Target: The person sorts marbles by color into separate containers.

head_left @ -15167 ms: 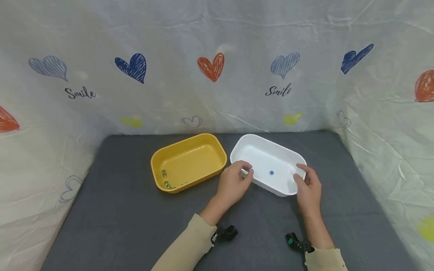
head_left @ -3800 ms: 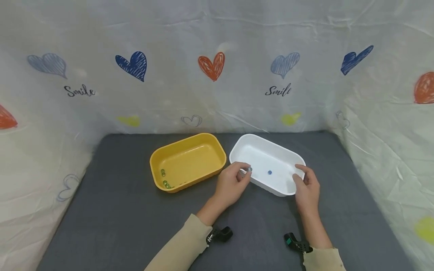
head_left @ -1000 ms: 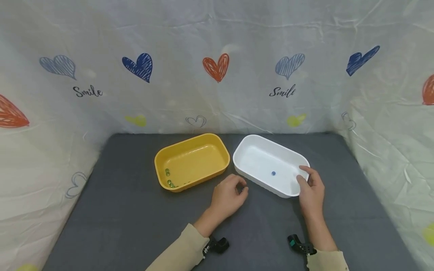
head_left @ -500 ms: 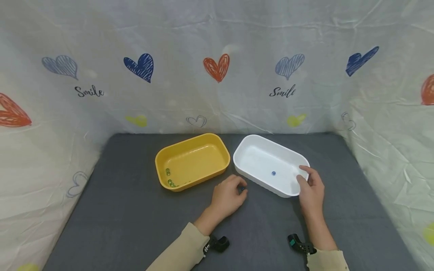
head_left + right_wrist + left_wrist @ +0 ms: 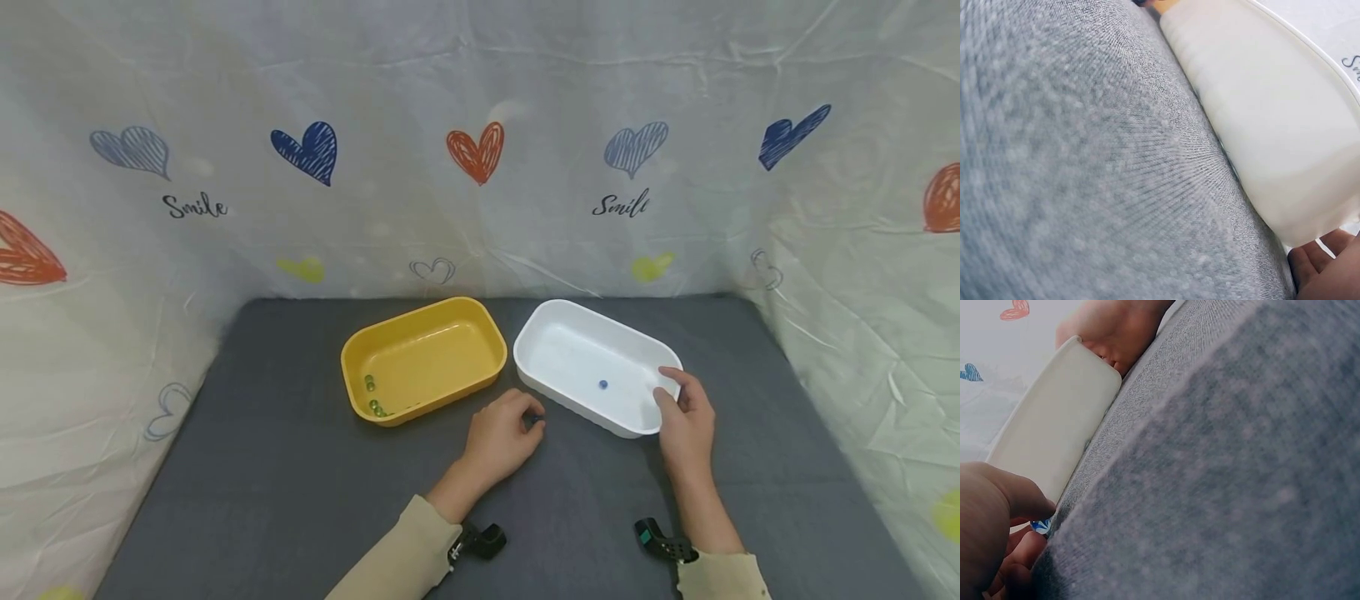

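My left hand (image 5: 501, 440) rests low over the dark cloth between the two trays, a blue glass marble (image 5: 1041, 525) pinched in its curled fingers. In the head view that marble is mostly hidden by the fingers. At the right end of the white tray (image 5: 577, 400), my right hand (image 5: 686, 421) grips the rim, thumb and fingers on either side of the wall. One blue marble (image 5: 603, 385) lies on the white tray's floor. To the left, the yellow tray (image 5: 420, 358) holds several green marbles (image 5: 370, 382) along its left and near walls.
A dark grey cloth (image 5: 300, 500) covers the table. Behind it hangs a pale curtain (image 5: 390, 208) with printed hearts. Each wrist carries a black camera mount, such as the left one (image 5: 483, 542).
Since about four seconds ago, my left hand has come from the white tray's near rim down to the cloth in front, marble in its fingers. My right hand keeps its grip on the white tray.
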{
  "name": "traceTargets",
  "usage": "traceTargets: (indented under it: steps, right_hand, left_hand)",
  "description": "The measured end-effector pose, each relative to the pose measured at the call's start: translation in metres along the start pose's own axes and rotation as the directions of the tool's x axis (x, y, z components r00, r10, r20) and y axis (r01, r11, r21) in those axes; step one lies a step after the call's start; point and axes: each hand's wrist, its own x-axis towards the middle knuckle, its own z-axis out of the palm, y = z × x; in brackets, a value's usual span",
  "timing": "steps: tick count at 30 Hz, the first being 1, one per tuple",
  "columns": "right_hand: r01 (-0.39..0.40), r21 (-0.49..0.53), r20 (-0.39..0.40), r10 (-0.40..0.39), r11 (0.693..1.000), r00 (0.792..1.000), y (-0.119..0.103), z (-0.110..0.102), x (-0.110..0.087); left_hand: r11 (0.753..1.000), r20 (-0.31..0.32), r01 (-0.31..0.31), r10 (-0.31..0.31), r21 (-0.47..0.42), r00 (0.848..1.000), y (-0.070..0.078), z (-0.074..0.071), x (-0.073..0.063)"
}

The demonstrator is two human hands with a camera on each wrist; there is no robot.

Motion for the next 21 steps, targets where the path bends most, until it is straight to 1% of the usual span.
traceTargets:
  steps: [5,13,18,21]
  right_hand:
    - [0.005,0.008,-0.001,-0.005,1.000,1.000,-0.001,0.001,0.001]
    - [-0.014,-0.007,0.001,0.014,1.000,1.000,-0.001,-0.001,0.000]
    - [-0.013,-0.006,0.001,0.013,1.000,1.000,0.000,0.000,0.000]
    - [-0.005,0.007,0.000,0.005,1.000,1.000,0.001,0.001,0.000]
  left_hand:
    - [1.000,0.009,-0.009,0.009,-0.006,1.000,0.002,-0.002,0.001]
    - [0.998,0.043,-0.054,0.054,-0.014,0.998,0.005,-0.004,0.001]
    - [0.997,0.030,-0.076,0.077,-0.030,0.997,0.008,-0.006,0.001]
    - [0.992,0.016,-0.104,0.105,-0.072,0.994,0.013,-0.009,0.002]
